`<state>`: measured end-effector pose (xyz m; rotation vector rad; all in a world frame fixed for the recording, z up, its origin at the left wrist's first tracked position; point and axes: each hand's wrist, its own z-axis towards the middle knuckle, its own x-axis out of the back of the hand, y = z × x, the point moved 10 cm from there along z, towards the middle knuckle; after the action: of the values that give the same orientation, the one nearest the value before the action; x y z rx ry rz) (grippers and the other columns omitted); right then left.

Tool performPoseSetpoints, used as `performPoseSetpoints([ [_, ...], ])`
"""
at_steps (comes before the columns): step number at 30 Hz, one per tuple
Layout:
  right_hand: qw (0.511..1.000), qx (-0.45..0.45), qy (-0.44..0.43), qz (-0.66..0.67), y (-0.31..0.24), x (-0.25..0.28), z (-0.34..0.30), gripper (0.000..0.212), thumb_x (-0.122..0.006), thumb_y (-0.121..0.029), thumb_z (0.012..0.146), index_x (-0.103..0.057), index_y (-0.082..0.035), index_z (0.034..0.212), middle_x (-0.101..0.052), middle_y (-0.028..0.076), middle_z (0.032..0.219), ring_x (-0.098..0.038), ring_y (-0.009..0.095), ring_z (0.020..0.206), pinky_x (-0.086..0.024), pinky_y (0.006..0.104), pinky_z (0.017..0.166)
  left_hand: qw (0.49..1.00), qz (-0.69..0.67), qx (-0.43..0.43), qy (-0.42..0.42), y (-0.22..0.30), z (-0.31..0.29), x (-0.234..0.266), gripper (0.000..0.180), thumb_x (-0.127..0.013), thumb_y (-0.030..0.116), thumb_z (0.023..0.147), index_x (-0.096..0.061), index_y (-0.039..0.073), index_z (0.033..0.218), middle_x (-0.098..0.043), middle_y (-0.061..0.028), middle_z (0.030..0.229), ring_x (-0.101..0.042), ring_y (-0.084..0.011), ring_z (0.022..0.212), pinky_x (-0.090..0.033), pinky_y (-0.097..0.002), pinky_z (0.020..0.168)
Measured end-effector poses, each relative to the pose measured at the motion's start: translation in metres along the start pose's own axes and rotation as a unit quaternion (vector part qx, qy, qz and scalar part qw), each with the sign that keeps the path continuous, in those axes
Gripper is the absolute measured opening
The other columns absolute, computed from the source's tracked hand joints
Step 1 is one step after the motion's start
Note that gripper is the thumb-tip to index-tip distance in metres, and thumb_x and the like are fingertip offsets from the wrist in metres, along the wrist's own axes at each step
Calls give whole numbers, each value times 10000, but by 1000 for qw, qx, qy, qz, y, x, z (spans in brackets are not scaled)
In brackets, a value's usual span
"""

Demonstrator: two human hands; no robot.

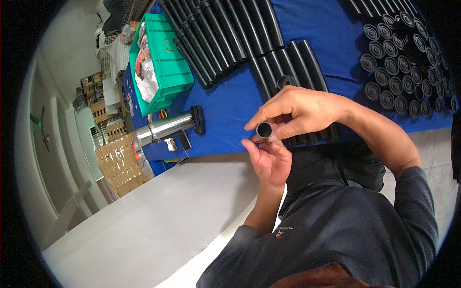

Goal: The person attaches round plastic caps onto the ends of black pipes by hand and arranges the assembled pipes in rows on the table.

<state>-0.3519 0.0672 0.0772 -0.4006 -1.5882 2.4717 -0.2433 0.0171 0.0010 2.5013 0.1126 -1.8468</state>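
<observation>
My right hand (307,110) grips a short black tube (264,129) from above, with its open round end facing the camera. My left hand (270,158) comes up from below, and its thumb and fingertips pinch the rim of that same end. Both hands are over the near edge of a table covered in blue cloth (230,105). Just behind my right hand lies a small row of black tubes (288,67), one of them with a cap on its end.
A long row of black tubes (225,33) lies farther back. Several round black caps (403,62) are grouped at the right. A green crate (165,62) holding paper and bags stands at the left. A silver metal cylinder (165,127) with a black head lies near the table edge.
</observation>
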Motion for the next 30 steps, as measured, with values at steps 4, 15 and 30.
performPoseSetpoints([
  [4,1000,-10,-7,0,7,-3,-1,452,-745,-125,798,-646,-51,1233,-670,69,839,-570,144,661,-474,299,605,1000,-6,6,30,-1,-2,3,321,-621,368,936,-684,76,1055,-660,-73,1205,-656,-198,1057,-578,-376,908],
  [15,999,-20,-8,-29,3,-3,1,364,-785,-178,771,-654,-25,1075,-596,47,721,-557,142,593,-452,300,559,999,2,39,14,-13,-8,4,298,-673,347,903,-670,148,1123,-637,-24,1247,-608,-160,1137,-560,-351,941],
  [30,925,97,89,-358,-22,11,-3,564,-765,-268,739,-590,-54,1230,-578,103,861,-609,288,777,-501,393,675,947,275,-141,-81,55,37,-16,410,-666,223,926,-503,178,1298,-568,-181,1320,-572,-310,1204,-496,-482,1018],
])
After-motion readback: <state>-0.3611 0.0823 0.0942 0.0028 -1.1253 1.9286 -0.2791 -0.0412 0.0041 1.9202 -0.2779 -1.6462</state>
